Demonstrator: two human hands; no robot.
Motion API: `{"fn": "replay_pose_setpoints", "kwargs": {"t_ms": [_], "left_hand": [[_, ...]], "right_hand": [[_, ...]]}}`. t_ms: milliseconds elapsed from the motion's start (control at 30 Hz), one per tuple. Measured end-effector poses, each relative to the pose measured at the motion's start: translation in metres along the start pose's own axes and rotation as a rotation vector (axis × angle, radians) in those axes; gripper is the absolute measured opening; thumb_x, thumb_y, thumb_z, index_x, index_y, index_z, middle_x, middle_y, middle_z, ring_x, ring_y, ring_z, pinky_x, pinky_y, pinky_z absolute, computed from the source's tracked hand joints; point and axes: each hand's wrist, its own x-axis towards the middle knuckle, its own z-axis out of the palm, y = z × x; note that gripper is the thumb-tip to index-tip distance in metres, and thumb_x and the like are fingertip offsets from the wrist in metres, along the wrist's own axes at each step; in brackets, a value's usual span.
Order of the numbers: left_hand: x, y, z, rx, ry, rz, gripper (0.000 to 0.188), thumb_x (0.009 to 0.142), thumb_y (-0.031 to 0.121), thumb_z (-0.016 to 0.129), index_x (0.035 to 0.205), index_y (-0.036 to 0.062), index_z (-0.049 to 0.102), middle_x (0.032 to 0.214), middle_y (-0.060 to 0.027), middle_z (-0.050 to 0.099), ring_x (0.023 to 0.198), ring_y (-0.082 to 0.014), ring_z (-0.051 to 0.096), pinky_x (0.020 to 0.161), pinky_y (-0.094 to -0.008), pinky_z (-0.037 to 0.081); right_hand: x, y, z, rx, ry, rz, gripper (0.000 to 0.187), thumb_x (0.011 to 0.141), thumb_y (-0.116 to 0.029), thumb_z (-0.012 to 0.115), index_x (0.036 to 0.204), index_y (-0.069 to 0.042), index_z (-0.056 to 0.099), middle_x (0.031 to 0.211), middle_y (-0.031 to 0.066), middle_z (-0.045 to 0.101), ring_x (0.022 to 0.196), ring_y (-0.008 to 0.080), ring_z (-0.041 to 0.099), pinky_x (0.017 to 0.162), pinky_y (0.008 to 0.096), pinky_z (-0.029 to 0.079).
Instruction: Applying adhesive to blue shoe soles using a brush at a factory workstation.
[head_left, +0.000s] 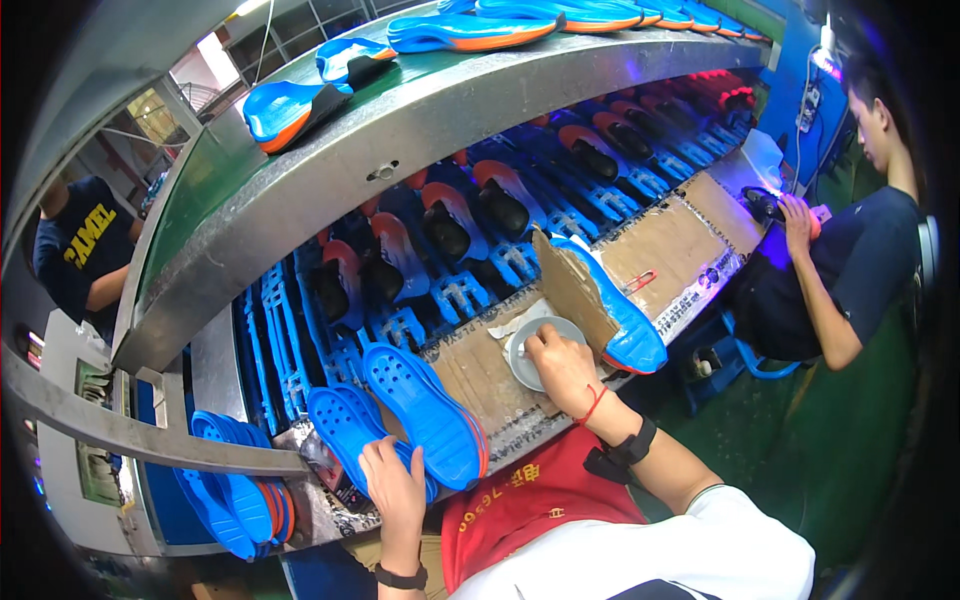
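My left hand point(395, 482) rests on the near part of a blue shoe sole point(345, 425), fingers stretched out and thumb apart. Right beside it, a larger blue sole point(425, 412) with small holes and an orange edge lies on the cardboard. My right hand point(562, 362) is over a small grey bowl point(525, 372), its fingers closed together at the bowl's inside. Whatever they pinch is hidden. To the right of that hand, another blue sole point(637, 340) leans against an upright cardboard piece point(572, 285).
Behind the cardboard-covered ledge point(690, 228), a rack holds several black-and-red shoe parts point(445, 220). Above runs a green belt point(210, 215) carrying blue-orange soles. Stacked soles point(235, 490) stand at left by a metal bar point(170, 430). A co-worker point(840, 250) sits at right; another person point(85, 240) stands at left.
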Motion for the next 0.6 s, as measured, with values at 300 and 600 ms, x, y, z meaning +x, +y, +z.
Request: {"fn": "replay_pose_setpoints", "kwargs": {"t_ms": [300,600], "left_hand": [[0.026,0.008,0.008,-0.048,-0.261,-0.145,0.025,0.089,0.011,0.055,0.108,-0.0033,0.045,0.093,-0.0196,0.059,0.074,-0.0399,0.056,0.068,-0.0479,0.046],[0.004,0.003,-0.034,-1.338,-0.175,-0.348,0.061,0.084,-0.004,0.062,0.138,0.0022,0.034,0.118,-0.0178,0.057,0.104,-0.0229,0.06,0.09,-0.038,0.049]], "right_hand": [[0.005,0.002,-0.009,0.004,-0.065,-0.005,0.02,0.071,-0.006,0.068,0.089,-0.006,0.061,0.091,0.0156,0.06,0.075,0.0328,0.067,0.061,0.0424,0.053],[0.001,-0.006,-0.032,0.034,0.007,-0.001,0.01,0.084,-0.014,0.062,0.088,-0.005,0.06,0.089,0.0151,0.059,0.071,0.0325,0.067,0.058,0.0429,0.053]]}}
